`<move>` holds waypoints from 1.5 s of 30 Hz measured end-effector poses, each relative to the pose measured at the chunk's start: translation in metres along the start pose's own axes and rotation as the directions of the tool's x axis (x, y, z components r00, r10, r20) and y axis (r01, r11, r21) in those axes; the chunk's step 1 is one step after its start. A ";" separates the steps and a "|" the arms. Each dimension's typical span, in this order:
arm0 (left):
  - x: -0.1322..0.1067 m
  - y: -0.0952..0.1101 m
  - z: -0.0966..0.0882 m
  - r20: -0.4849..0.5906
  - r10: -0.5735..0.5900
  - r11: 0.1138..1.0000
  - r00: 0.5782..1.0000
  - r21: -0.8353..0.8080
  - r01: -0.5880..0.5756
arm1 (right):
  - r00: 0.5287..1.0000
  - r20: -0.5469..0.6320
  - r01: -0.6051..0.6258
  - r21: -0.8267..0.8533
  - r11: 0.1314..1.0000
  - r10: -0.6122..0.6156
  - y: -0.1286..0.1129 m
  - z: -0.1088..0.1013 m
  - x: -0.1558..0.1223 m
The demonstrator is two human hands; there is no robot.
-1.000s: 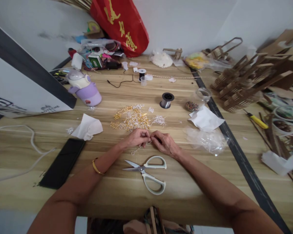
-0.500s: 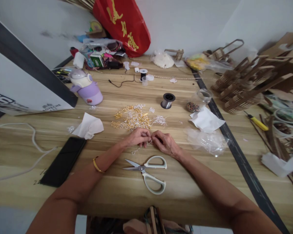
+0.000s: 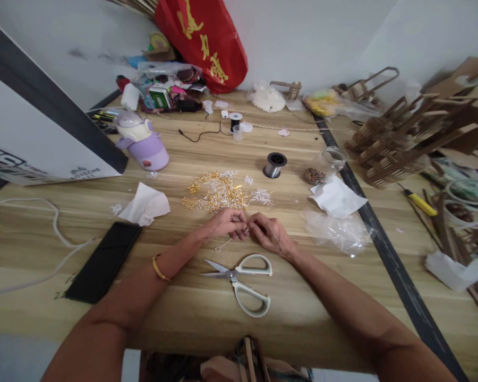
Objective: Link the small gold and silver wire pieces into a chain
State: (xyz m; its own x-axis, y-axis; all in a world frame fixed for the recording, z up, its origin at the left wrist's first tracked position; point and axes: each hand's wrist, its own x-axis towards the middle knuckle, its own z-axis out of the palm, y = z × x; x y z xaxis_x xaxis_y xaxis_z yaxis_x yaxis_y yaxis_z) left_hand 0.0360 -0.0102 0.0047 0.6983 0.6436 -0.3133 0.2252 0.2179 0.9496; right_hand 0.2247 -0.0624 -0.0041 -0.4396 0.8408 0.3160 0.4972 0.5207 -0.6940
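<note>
My left hand (image 3: pixel 229 223) and my right hand (image 3: pixel 267 231) meet fingertip to fingertip over the wooden table. Both are closed in a pinch on a thin silvery chain (image 3: pixel 225 244), whose loose end with a small ring lies to the lower left. What exactly sits between the fingertips is too small to make out. Just beyond the hands is a pile of gold and silver jewelry findings (image 3: pixel 219 193), with a small heap of silver pins (image 3: pixel 262 197) to its right. Scissors (image 3: pixel 239 281) with pale handles lie spread apart on the near side of the hands.
A wire spool (image 3: pixel 274 165) and a glass jar of beads (image 3: pixel 322 167) stand behind, to the right. White paper (image 3: pixel 338 196) and a clear plastic bag (image 3: pixel 338 233) lie right. On the left are a black phone (image 3: pixel 103 262), crumpled tissue (image 3: pixel 145 204) and a purple bottle (image 3: pixel 147 148).
The hands stay almost in place, fingers shifting slightly at the pinch. The chain's dangling end looks straighter now. The whole view has shifted very slightly.
</note>
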 end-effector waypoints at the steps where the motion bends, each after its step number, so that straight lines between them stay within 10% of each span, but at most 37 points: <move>1: 0.000 0.000 0.000 0.003 0.004 1.000 1.000 0.000 -0.004 | 1.000 -0.001 0.001 -0.004 1.000 -0.001 0.000 0.000 0.000; 45: 0.000 -0.004 0.002 0.023 0.074 0.994 0.997 0.076 -0.076 | 0.984 0.011 -0.174 0.203 0.963 0.176 -0.002 -0.001 0.000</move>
State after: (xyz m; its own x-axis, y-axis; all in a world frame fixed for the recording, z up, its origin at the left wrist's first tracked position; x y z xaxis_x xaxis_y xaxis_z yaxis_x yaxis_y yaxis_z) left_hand 0.0365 -0.0123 0.0010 0.7284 0.6411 -0.2417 0.2227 0.1120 0.9684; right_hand 0.2247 -0.0635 -0.0025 -0.3537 0.9175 0.1821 0.4034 0.3253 -0.8553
